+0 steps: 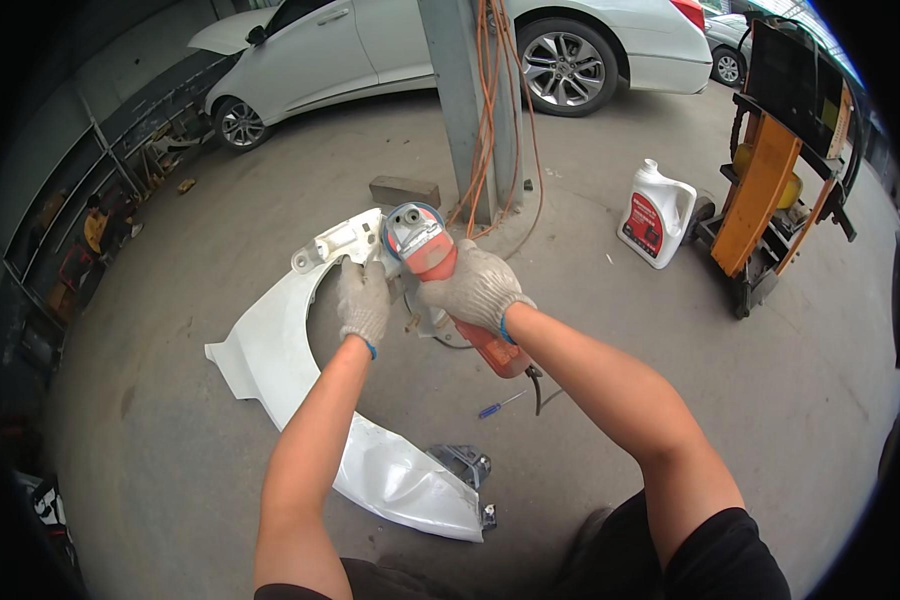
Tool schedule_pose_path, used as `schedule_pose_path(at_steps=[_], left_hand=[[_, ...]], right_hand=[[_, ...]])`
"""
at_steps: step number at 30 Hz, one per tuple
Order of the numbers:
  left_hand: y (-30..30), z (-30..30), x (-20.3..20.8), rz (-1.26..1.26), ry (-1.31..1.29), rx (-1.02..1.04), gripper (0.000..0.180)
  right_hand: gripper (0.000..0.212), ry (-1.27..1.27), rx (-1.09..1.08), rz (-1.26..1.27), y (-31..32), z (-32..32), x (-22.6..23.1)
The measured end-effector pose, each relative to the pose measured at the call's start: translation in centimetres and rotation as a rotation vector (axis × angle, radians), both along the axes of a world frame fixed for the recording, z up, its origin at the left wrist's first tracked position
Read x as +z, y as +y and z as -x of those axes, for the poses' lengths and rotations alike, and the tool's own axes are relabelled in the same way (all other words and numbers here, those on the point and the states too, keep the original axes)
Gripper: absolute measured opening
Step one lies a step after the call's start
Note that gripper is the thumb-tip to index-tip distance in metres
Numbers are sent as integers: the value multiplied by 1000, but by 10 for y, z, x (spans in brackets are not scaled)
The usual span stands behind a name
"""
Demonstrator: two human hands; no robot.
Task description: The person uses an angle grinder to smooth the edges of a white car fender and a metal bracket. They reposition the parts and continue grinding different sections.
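Note:
A white car fender [260, 340] with a curved wheel-arch edge lies on the floor, its near end creased. My left hand [363, 303], in a knitted work glove, has its fingers closed on the fender's far edge, beside a pale bracket part [342, 240]. In my gloved right hand [482, 288] is a red angle grinder [433, 258], gripped round its body. The grinder's disc end is against or just above the fender's far tip; I cannot tell which. Its dark cord trails from the rear. A blue-handled screwdriver [490, 410] lies to the right of the fender.
Beyond the fender stand a grey pillar [450, 110] hung with orange cords [488, 100] and a block [405, 191]. To the right are a white jug [657, 215] and an orange wheeled machine [760, 195]. A white car [370, 60] is parked behind. A dark bracket [460, 464] lies near the fender.

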State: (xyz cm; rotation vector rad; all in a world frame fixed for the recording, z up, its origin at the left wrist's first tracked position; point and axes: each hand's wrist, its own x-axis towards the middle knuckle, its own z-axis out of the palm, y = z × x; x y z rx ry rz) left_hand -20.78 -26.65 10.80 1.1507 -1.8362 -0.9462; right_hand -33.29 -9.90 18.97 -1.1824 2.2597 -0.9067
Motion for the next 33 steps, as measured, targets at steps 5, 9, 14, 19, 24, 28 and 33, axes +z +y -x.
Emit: schedule_pose_path(at_steps=[5, 9, 14, 19, 24, 28, 33], left_hand=[[11, 0, 3, 29, 45, 6, 49], [8, -4, 8, -13, 46, -9, 48], [6, -1, 0, 14, 5, -15, 48], [5, -2, 2, -8, -3, 2, 46], [0, -1, -4, 48, 57, -16, 43], [6, 0, -1, -7, 42, -2, 44], [2, 1, -6, 27, 39, 16, 45]], right_hand=[[68, -2, 4, 4, 1, -1, 0], [69, 14, -1, 2, 0, -5, 3], [70, 2, -4, 1, 0, 0, -2], [70, 12, -5, 13, -1, -2, -2], [69, 20, -23, 11, -3, 1, -10], [70, -13, -13, -13, 0, 0, -3], [73, -1, 5, -4, 0, 0, -4]])
